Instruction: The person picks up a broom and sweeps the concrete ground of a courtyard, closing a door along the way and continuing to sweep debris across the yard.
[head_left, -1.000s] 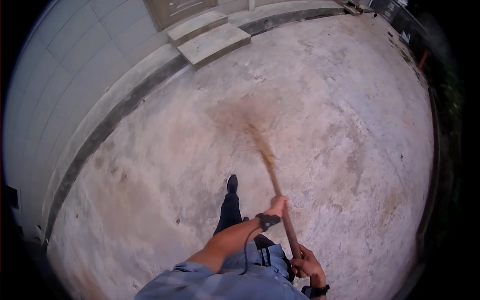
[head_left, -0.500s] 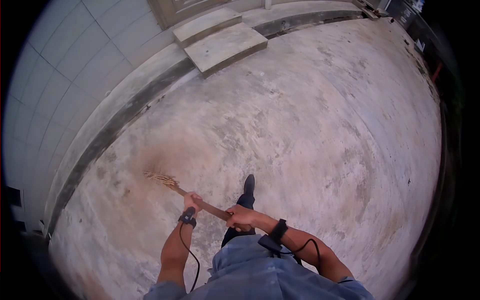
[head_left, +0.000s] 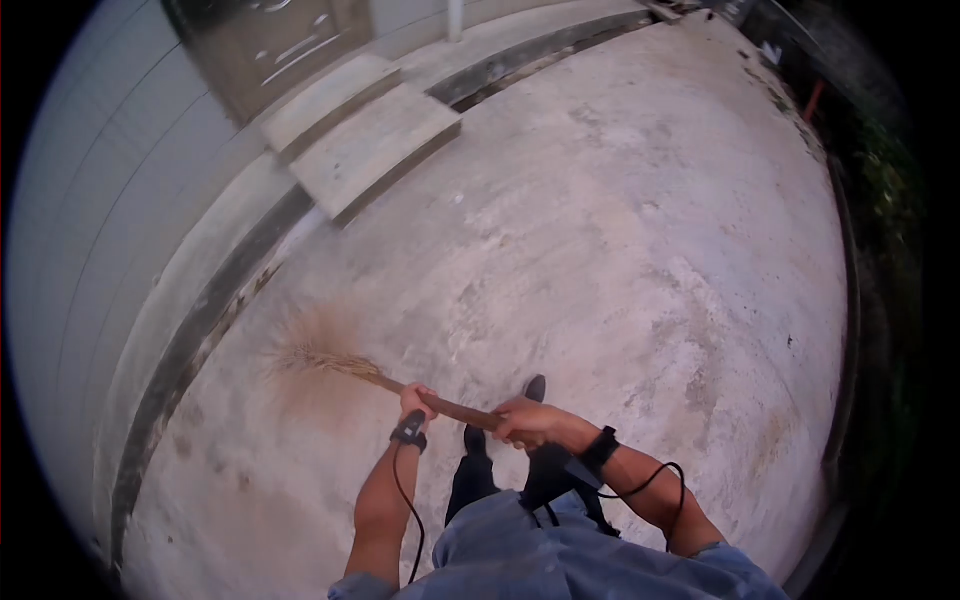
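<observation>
A broom with a wooden handle (head_left: 463, 412) slants across in front of my body. Its thin bristles (head_left: 325, 358) fan out over the concrete at the left and look smeared by motion. Lower on the handle, nearer the bristles, my left hand (head_left: 417, 402) is wrapped round the wood. Close to the upper end, my right hand (head_left: 525, 420) is closed round it too. Both wrists carry black straps with cables. Whether the bristle tips touch the ground I cannot tell.
Concrete ground (head_left: 600, 270) spreads ahead and to the right. Two concrete steps (head_left: 380, 145) stand below a door (head_left: 285, 50) at the upper left, beside a pale wall (head_left: 90, 200). A dark gutter (head_left: 215, 310) follows the wall. Plants (head_left: 890, 190) border the right side.
The view has shifted, so the steps sit further left and lower, and more of the door shows. A second shoe has come into sight. Both hands still grip the broom, whose bristles look more spread.
</observation>
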